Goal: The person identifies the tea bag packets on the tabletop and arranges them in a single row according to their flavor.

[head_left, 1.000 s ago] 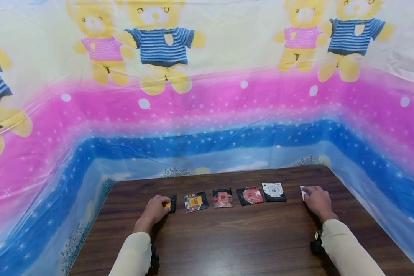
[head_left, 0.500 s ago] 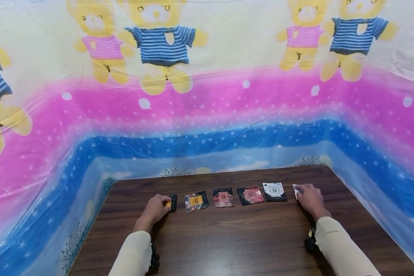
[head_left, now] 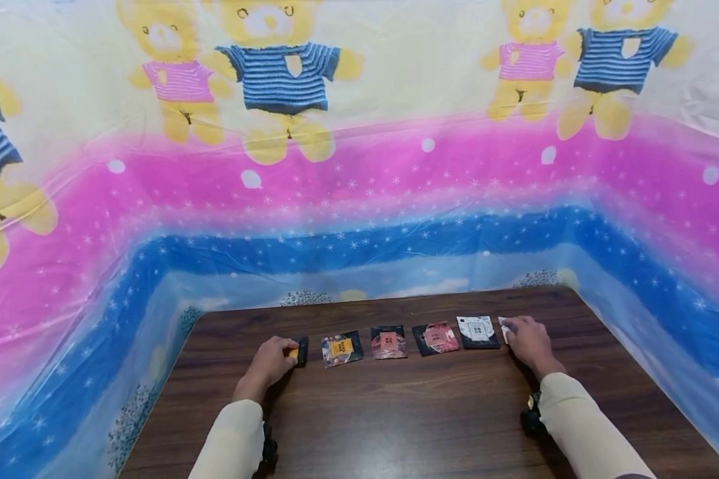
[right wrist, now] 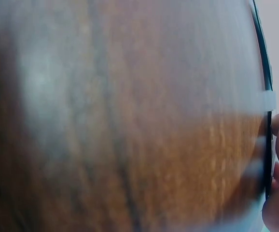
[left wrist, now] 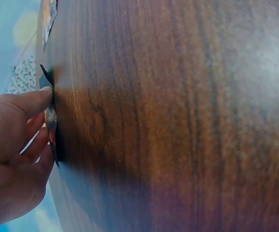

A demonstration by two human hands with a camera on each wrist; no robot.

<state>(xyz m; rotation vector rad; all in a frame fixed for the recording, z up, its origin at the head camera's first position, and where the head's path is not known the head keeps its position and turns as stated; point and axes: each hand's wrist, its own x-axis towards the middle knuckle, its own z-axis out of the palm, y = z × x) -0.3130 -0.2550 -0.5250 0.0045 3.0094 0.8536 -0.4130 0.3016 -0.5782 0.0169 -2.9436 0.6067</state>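
On the left of the table my left hand (head_left: 271, 362) grips a black and orange sachet (head_left: 302, 351). In the left wrist view the thumb and fingers hold the sachet (left wrist: 51, 121) along its edges, low over the wood. My right hand (head_left: 528, 342) holds a white-topped sachet (head_left: 504, 328), mostly hidden under the fingers, close to the right end of a row. That row has a sachet with a yellow label (head_left: 342, 348), two with red labels (head_left: 389, 341) (head_left: 436, 338), and a white and black one (head_left: 477, 331) nearest the right hand.
The brown wooden table (head_left: 395, 412) has a back edge just behind the row. A cloth (head_left: 359, 173) printed with bears, in pink and blue, hangs around the back and sides. Dark cameras (head_left: 532, 419) are strapped on both wrists.
My right hand has slid left with its sachet, right up to the white and black one at the end of the row. The left hand stays in place on its sachet.
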